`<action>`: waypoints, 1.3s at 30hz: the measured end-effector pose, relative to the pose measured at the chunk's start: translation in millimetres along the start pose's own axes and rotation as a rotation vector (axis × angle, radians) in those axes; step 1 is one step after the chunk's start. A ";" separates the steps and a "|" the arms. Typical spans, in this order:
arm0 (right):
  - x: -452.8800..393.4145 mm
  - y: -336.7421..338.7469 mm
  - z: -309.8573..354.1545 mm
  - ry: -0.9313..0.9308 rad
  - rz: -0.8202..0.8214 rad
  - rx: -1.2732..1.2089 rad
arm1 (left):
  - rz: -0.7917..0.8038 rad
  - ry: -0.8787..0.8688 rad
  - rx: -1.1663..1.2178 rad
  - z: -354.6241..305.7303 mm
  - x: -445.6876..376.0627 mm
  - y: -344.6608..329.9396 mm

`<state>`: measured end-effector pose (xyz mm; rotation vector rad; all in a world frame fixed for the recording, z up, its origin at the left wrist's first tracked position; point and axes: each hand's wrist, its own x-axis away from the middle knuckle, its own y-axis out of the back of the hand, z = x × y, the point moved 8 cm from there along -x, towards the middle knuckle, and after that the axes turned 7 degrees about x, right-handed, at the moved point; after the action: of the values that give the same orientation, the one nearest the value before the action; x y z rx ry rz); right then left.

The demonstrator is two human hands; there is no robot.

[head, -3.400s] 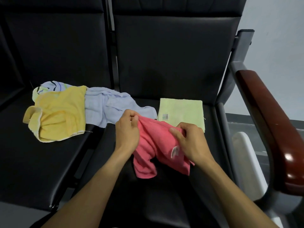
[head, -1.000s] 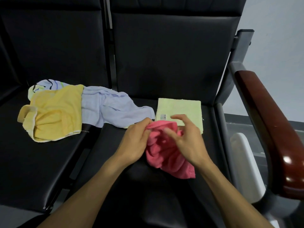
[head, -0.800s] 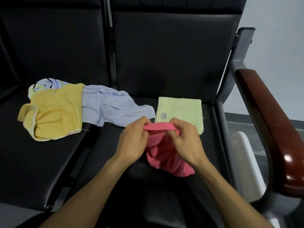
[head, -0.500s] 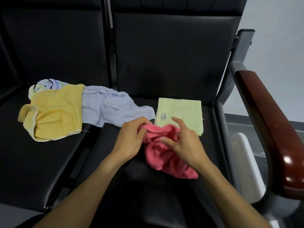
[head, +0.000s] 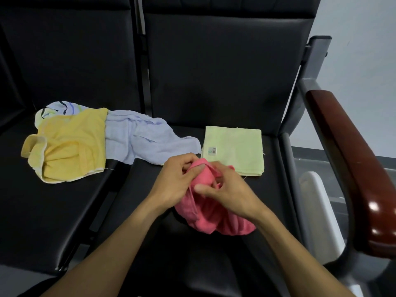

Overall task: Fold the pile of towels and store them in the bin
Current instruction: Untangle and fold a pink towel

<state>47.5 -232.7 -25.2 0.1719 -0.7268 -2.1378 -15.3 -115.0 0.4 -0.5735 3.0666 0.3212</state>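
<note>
A crumpled pink towel [head: 205,219] hangs bunched over the black seat [head: 150,211] in front of me. My left hand [head: 177,181] pinches its top edge between thumb and fingers. My right hand [head: 227,194] holds the bunched cloth just beside it, fingers curled into the folds. Behind my hands a pale green towel [head: 233,150] lies folded flat into a square. To the left sit an unfolded yellow towel [head: 68,146], a lilac towel [head: 145,140] and a striped white one [head: 53,108] under them. No bin is in view.
The seats are a row of black padded chairs with tall backrests [head: 214,67]. A dark red wooden armrest [head: 351,168] on a grey frame stands at the right. A white object [head: 317,206] shows below it beside the seat.
The pink towel was spread between my hands earlier; it is now gathered into a bunch. Both hands have come close together near the green towel's front edge and keep working along the pink edge.
</note>
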 end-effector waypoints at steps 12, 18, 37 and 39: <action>1.2 29.0 -15.6 -0.186 -0.395 -0.401 | 0.002 0.060 -0.235 15.2 3.2 -7.6; 4.0 19.8 -25.1 -0.333 -0.343 -0.835 | 0.085 -0.276 -0.551 -0.5 9.2 -25.5; -0.5 17.5 2.0 0.030 -0.201 -0.454 | -0.131 0.121 0.193 19.5 0.1 4.2; -1.5 13.4 7.5 0.052 -0.175 -0.396 | -0.080 0.157 0.229 17.3 1.9 -3.1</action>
<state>54.9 -234.5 -11.8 0.0801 -0.2542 -2.3872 -16.5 -115.0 -17.3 -0.7377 3.1536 -0.0807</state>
